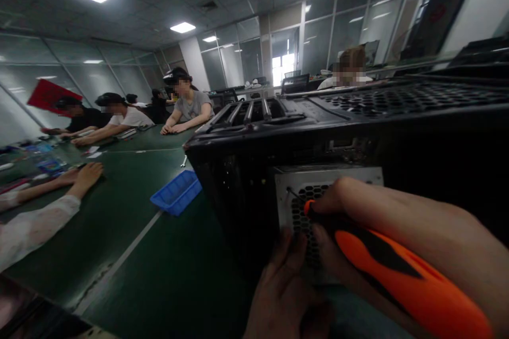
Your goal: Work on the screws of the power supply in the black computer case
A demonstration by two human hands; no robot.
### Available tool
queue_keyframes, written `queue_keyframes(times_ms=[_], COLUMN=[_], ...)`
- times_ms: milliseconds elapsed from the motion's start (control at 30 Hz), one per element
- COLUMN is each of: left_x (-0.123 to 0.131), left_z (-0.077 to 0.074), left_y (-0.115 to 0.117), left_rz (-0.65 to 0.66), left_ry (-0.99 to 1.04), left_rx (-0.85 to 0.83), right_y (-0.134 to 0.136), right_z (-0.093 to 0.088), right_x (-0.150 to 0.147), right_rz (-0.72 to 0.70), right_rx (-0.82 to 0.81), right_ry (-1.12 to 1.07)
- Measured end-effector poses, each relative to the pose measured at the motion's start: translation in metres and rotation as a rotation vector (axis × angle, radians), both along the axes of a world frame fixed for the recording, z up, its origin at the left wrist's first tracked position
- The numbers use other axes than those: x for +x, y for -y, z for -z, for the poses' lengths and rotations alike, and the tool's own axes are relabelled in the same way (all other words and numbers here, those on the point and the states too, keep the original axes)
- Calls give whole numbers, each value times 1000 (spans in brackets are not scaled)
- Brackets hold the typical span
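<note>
My right hand [421, 228] is closed around an orange and black screwdriver [437, 296]. The thin shaft points away to the left, and its tip meets a screw position at the upper left corner of a silver power supply [310, 176] with a honeycomb grille. That unit sits in the end panel of a black computer case [242, 206]. Below the screwdriver, my left hand [280, 291] rests its stretched fingers against the grille's lower left part; its lower side is dark and partly hidden. Whether a screw is under the tip is too small to tell.
A blue plastic bin [177, 193] stands left of the case on the green table [131, 212], with a wrench [183, 161] behind it. Another person's forearms [51, 217] lie at the left edge. Several people sit farther along the table.
</note>
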State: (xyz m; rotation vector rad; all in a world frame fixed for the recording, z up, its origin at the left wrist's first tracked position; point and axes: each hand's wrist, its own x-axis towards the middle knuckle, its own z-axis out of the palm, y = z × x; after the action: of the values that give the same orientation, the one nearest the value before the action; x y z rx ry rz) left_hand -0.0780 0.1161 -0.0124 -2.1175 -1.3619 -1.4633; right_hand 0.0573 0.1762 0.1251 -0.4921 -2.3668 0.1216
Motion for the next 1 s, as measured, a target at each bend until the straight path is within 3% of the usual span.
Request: queue_keyframes(times_ms=[67, 267, 467, 800, 1000], left_x=[2, 1, 0, 1, 3], left_z=[-3, -12, -12, -11, -8], left_y=[1, 4, 4, 4, 2], left_rz=[5, 57, 64, 3, 20], left_ry=[53, 43, 11, -41, 0], left_rx=[-56, -161, -151, -113, -94], right_y=[-4, -4, -1, -17, -15], right_z=[-11, -28, -22, -20, -16], right_x=[-9, -20, -6, -7, -4], right_rz=[-38, 37, -111, -198, -153], right_rx=[15, 36, -29, -36, 63], right_ry=[20, 46, -26, -4, 27])
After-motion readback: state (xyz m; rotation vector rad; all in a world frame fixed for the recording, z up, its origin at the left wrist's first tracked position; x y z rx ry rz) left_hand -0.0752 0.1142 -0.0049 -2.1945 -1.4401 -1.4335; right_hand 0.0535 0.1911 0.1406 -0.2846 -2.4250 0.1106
